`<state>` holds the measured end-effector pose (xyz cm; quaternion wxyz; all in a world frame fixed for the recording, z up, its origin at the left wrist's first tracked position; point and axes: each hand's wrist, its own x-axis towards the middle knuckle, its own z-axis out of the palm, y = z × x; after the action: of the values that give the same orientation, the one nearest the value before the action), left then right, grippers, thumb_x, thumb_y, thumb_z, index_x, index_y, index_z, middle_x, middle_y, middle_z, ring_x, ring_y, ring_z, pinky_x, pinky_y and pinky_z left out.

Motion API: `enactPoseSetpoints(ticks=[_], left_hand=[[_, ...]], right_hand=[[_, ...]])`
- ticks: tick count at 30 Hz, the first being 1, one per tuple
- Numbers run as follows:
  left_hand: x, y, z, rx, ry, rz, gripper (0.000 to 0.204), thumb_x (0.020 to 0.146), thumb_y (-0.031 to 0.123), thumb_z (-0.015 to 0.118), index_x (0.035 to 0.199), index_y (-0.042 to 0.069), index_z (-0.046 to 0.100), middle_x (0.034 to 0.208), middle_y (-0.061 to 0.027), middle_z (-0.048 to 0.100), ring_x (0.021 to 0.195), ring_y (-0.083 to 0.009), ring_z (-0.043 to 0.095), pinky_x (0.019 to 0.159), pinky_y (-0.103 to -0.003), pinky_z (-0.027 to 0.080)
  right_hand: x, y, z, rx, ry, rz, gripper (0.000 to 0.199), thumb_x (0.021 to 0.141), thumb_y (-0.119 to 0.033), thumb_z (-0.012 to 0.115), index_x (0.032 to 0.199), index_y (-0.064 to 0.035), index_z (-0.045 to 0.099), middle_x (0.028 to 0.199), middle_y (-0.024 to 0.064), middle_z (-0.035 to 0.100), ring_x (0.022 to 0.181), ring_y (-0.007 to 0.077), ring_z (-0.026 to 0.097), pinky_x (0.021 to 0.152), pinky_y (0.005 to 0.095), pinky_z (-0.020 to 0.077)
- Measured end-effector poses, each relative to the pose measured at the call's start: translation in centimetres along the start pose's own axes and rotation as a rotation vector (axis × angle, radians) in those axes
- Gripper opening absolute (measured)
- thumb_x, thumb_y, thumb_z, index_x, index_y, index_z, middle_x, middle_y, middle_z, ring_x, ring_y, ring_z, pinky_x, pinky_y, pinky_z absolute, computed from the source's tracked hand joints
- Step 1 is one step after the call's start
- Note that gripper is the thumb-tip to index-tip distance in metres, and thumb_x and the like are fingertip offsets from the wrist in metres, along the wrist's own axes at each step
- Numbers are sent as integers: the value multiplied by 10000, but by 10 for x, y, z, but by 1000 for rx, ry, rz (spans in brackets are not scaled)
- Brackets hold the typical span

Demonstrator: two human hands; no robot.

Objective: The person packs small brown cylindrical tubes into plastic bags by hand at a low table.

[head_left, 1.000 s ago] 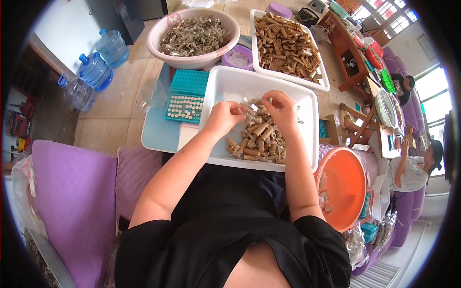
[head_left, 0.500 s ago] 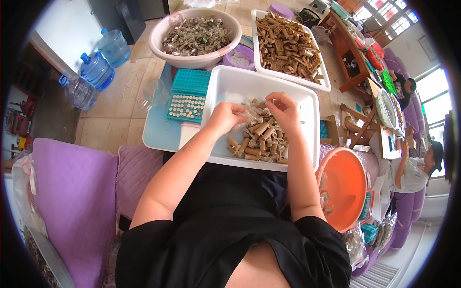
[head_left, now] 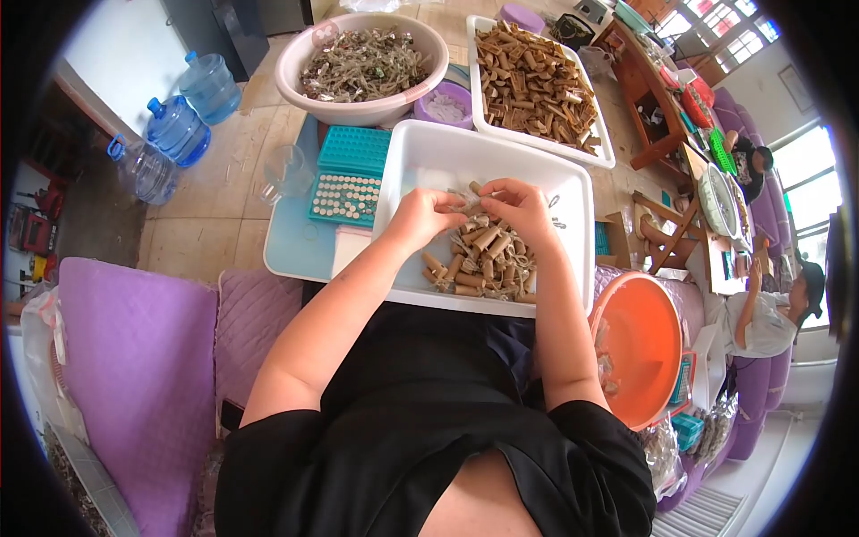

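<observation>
A white rectangular tray (head_left: pixel 407 148) lies in front of me with a pile of small tan tubes (head_left: pixel 488 242) in it, tangled with clear wrapping. Over the pile, my left hand (head_left: pixel 426 217) pinches clear, thin material that looks like plastic wrap (head_left: pixel 467 208). My right hand (head_left: pixel 519 209) is closed too, its thumb and forefinger together close to the left fingertips. What the right fingers hold is too small to make out. Just beyond them shows the end of one tan tube (head_left: pixel 475 187). Small dark loops (head_left: pixel 555 204) lie at the tray's right side.
Left of the tray are a teal rack (head_left: pixel 344 199) of white round pieces and a clear plastic cup (head_left: pixel 288 174). A pink basin (head_left: pixel 286 76) and a white tray of brown pieces (head_left: pixel 537 85) stand beyond. An orange tub (head_left: pixel 649 349) is at right; another person (head_left: pixel 765 322) sits farther right.
My right hand has moved left and slightly nearer, bringing its fingertips close to my left hand's. The left hand has stayed nearly in place. The dark loops at the tray's right now show.
</observation>
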<state>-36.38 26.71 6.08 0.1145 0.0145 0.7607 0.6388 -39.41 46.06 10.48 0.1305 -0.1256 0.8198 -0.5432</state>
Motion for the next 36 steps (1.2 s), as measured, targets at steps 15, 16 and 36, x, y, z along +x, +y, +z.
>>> enactPoseSetpoints(ticks=[15,16,36], left_hand=[[0,4,3,-469,-177,-108,402,751,34,707,1098,-89,545,927,-98,630,791,-148,616,699,-271,538],[-2,8,3,-516,-178,-116,398,751,46,712,1095,-78,554,925,-95,635,790,-139,614,685,-258,530],[0,9,-2,-688,-60,13,307,824,175,674,1090,31,620,983,-42,644,855,-87,583,718,-210,455]], right_hand=[[4,9,13,126,9,-163,163,831,-73,633,981,-11,647,852,38,639,751,88,573,693,231,471],[5,11,12,126,11,-163,163,831,-73,633,981,-11,647,852,38,639,751,88,573,693,231,471],[1,8,32,102,29,-327,302,737,-11,692,1014,-29,574,981,72,572,812,153,606,680,263,509]])
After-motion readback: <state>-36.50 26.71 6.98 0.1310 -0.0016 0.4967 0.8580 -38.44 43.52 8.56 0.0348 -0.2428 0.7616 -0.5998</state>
